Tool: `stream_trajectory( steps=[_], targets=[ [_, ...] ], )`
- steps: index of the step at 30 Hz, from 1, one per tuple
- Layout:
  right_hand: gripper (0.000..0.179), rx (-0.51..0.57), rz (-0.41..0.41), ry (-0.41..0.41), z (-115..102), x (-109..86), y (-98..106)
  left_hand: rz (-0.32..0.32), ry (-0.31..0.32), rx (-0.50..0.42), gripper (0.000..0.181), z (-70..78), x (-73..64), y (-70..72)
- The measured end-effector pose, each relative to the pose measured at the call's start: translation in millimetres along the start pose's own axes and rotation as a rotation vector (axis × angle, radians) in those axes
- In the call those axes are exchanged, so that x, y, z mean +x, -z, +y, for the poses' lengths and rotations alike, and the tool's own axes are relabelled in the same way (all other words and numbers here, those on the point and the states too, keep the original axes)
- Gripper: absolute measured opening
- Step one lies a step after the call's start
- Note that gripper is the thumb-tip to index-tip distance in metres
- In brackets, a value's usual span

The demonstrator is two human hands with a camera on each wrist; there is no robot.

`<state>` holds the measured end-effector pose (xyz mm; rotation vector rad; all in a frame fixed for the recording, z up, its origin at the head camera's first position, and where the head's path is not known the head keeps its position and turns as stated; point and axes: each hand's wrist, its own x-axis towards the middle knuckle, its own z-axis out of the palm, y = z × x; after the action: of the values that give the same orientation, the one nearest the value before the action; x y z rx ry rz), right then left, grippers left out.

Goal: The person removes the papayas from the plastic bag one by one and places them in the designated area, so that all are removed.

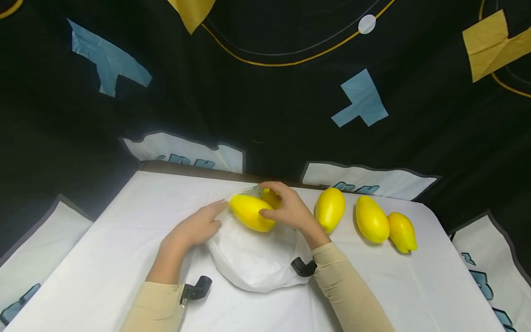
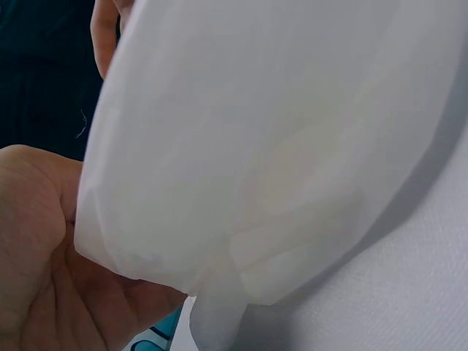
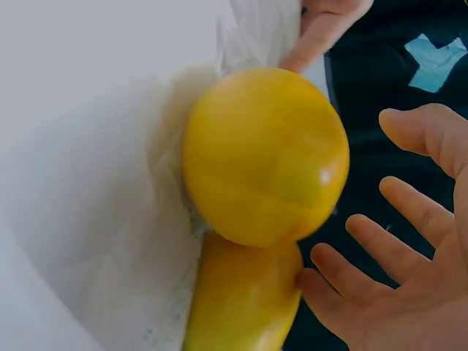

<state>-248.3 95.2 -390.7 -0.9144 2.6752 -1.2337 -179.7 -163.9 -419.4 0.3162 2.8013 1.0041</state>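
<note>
A white plastic bag [image 1: 257, 263] lies on the table between the hands, its mouth toward the far edge. A yellow mango [image 1: 250, 212] rests at that mouth; a second yellow mango [image 1: 270, 198] is partly hidden behind the right hand. The left hand [image 1: 197, 226] holds the bag's left rim, its forefinger reaching close to the first mango. In the left wrist view the bag [image 2: 241, 146] hides most of its fingers. The right hand [image 1: 286, 203] is beside both mangoes, and in the right wrist view its fingers [image 3: 387, 248] are spread, little finger by the lower mango [image 3: 245, 292].
To the right on the white table [image 1: 373, 286] lie three more yellow fruits: one mango [image 1: 330, 210], another mango [image 1: 372, 219] and a smaller, pear-shaped one [image 1: 402, 232] touching it. A dark cloth [image 1: 249, 101] with tape patches hangs behind the table's far edge.
</note>
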Motion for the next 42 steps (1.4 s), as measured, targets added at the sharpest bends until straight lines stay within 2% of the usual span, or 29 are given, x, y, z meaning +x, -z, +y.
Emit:
stream_trajectory(
  steps=[8, 13, 22, 29, 42],
  targets=[
    [0.061, -0.093, 0.007, 0.011, 4, 3.2, -6, -0.003, 0.008, 0.010, 0.055, 1.5, 1.6, 1.0],
    [0.063, -0.163, -0.017, 0.027, 4, 5.6, -10, -0.005, 0.013, 0.014, 0.056, 0.4, 1.6, 0.1],
    [0.063, -0.230, -0.055, 0.155, -4, 6.1, -19, -0.008, 0.033, -0.003, 0.055, 1.9, -0.4, 1.3],
    [0.066, -0.202, -0.124, 0.092, -3, 2.8, -24, -0.014, 0.034, -0.013, 0.056, 2.7, 0.6, 1.5],
    [0.067, -0.211, -0.135, 0.061, -5, -3.3, -27, -0.018, 0.027, 0.002, 0.055, 3.2, -0.4, 1.7]
  ],
)
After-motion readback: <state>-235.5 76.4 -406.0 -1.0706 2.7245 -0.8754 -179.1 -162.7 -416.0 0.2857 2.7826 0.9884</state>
